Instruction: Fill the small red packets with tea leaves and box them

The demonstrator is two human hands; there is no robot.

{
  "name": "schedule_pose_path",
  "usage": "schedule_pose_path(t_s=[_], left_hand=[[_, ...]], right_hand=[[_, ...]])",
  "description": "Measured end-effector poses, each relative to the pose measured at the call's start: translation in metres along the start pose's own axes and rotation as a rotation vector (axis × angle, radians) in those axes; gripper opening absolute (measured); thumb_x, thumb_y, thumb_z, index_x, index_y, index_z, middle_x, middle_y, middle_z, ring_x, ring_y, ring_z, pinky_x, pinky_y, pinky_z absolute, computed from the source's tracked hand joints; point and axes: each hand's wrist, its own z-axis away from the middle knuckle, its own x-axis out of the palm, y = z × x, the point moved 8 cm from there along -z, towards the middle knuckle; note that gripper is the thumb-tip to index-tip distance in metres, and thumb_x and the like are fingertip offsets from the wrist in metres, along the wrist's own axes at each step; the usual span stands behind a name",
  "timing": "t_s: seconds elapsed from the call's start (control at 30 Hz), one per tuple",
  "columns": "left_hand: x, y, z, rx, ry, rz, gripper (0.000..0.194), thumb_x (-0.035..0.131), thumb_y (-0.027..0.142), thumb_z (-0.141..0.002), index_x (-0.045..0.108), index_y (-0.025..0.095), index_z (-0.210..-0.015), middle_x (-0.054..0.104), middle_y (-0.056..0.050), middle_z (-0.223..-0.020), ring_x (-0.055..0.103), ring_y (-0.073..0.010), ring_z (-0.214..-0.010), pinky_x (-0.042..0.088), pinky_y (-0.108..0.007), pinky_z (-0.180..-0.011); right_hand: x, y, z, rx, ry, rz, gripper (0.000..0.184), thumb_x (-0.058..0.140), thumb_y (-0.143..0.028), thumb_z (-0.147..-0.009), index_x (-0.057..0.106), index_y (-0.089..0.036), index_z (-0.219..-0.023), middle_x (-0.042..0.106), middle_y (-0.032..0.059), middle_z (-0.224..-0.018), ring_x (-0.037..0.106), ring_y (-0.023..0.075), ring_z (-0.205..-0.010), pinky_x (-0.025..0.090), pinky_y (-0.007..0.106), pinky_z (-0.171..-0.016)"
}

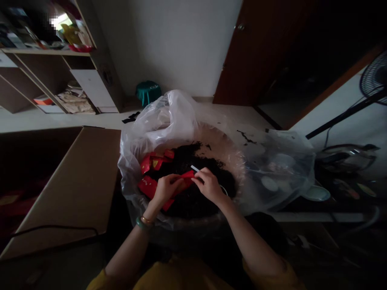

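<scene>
My left hand [165,188] is closed with thumb and fingers on one end of a red packet [188,175]. The other end is pinched by my right hand [209,186], from which a short white strip [194,168] sticks out. Both hands are over a wide round container lined with clear plastic [181,114]. Inside lies a heap of dark, loose, leaf-like material [205,207]. Several more red packets [148,186] rest on the heap's left side. Beside my right wrist shows part of a pale ring [224,189]; what it belongs to is unclear.
An open cardboard box [75,185] stands close at the left. To the right lies a clear plastic bag [278,169] with round pale items, near a bowl [316,193]. A green-covered stool [148,92], shelves [51,52] and a fan [375,76] are farther out.
</scene>
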Motion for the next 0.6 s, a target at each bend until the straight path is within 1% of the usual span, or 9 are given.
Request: schedule_pose_path(t_s=[0.07,0.1,0.2,0.27,0.33,0.4,0.43,0.53,0.6], left_hand=[[0.001,-0.007,0.000,-0.031,-0.011,0.034,0.023,0.065,0.035,-0.075,0.075,0.016,-0.085,0.075,-0.003,-0.078,0.066,-0.0184,-0.070,0.048,-0.024,-0.062],[0.002,-0.008,0.001,-0.026,-0.021,0.043,0.022,0.065,0.035,-0.075,0.075,0.016,-0.083,0.075,-0.003,-0.077,0.066,-0.0182,-0.069,0.048,-0.024,-0.062],[0.007,-0.001,0.004,0.040,-0.056,0.032,0.020,0.066,0.034,-0.076,0.076,0.018,-0.082,0.075,-0.002,-0.077,0.066,-0.0176,-0.069,0.048,-0.024,-0.064],[0.007,0.004,0.005,0.053,-0.061,0.057,0.020,0.067,0.034,-0.075,0.076,0.018,-0.081,0.075,-0.002,-0.077,0.066,-0.0175,-0.069,0.049,-0.025,-0.065],[0.004,0.002,0.004,-0.005,-0.022,0.156,0.023,0.071,0.036,-0.070,0.075,0.017,-0.082,0.075,-0.004,-0.078,0.066,-0.0183,-0.070,0.050,-0.025,-0.065],[0.004,-0.006,0.003,-0.114,-0.011,0.333,0.036,0.076,0.040,-0.065,0.074,0.015,-0.091,0.075,-0.005,-0.082,0.067,-0.0190,-0.071,0.052,-0.027,-0.065],[0.008,-0.010,0.004,-0.174,-0.029,0.440,0.044,0.077,0.042,-0.063,0.073,0.015,-0.098,0.074,-0.006,-0.083,0.067,-0.0188,-0.070,0.053,-0.027,-0.065],[0.021,-0.020,0.007,-0.319,-0.107,0.710,0.062,0.078,0.047,-0.062,0.068,0.012,-0.112,0.073,-0.005,-0.076,0.066,-0.0165,-0.063,0.054,-0.029,-0.064],[0.027,-0.023,0.010,-0.365,-0.141,0.788,0.064,0.079,0.047,-0.061,0.068,0.011,-0.112,0.071,-0.004,-0.073,0.066,-0.0158,-0.063,0.055,-0.030,-0.066]], right_hand=[[-0.003,0.001,0.006,0.006,0.052,0.009,0.012,0.059,-0.016,-0.086,0.060,-0.020,-0.074,0.056,0.0032,-0.073,0.055,0.0166,-0.071,0.049,0.028,-0.067],[-0.002,-0.001,0.009,-0.005,0.053,0.022,0.013,0.059,-0.015,-0.085,0.060,-0.020,-0.073,0.056,0.0034,-0.071,0.055,0.0175,-0.072,0.050,0.029,-0.068],[0.005,-0.007,0.012,-0.026,0.011,0.071,0.018,0.061,-0.015,-0.083,0.058,-0.021,-0.066,0.056,0.0032,-0.064,0.054,0.0206,-0.075,0.050,0.031,-0.067],[0.004,-0.003,0.013,0.019,0.029,0.072,0.021,0.061,-0.019,-0.084,0.058,-0.021,-0.063,0.057,0.0033,-0.063,0.054,0.0204,-0.073,0.049,0.031,-0.066],[0.000,0.008,0.016,0.129,0.071,0.034,0.020,0.060,-0.025,-0.086,0.060,-0.021,-0.066,0.059,0.0037,-0.066,0.055,0.0184,-0.068,0.049,0.030,-0.066],[-0.001,0.022,0.022,0.268,0.101,-0.034,0.018,0.060,-0.033,-0.085,0.063,-0.020,-0.073,0.061,0.0040,-0.069,0.057,0.0173,-0.065,0.050,0.030,-0.065],[0.001,0.028,0.026,0.332,0.101,-0.081,0.019,0.061,-0.036,-0.084,0.064,-0.019,-0.077,0.062,0.0044,-0.070,0.059,0.0175,-0.064,0.050,0.030,-0.064],[0.014,0.033,0.034,0.441,0.017,-0.295,0.024,0.060,-0.041,-0.082,0.067,-0.017,-0.085,0.067,0.0069,-0.079,0.064,0.0198,-0.071,0.052,0.031,-0.067],[0.026,0.024,0.035,0.452,-0.101,-0.458,0.027,0.064,-0.041,-0.079,0.068,-0.017,-0.091,0.071,0.0070,-0.087,0.066,0.0215,-0.080,0.053,0.033,-0.075]])
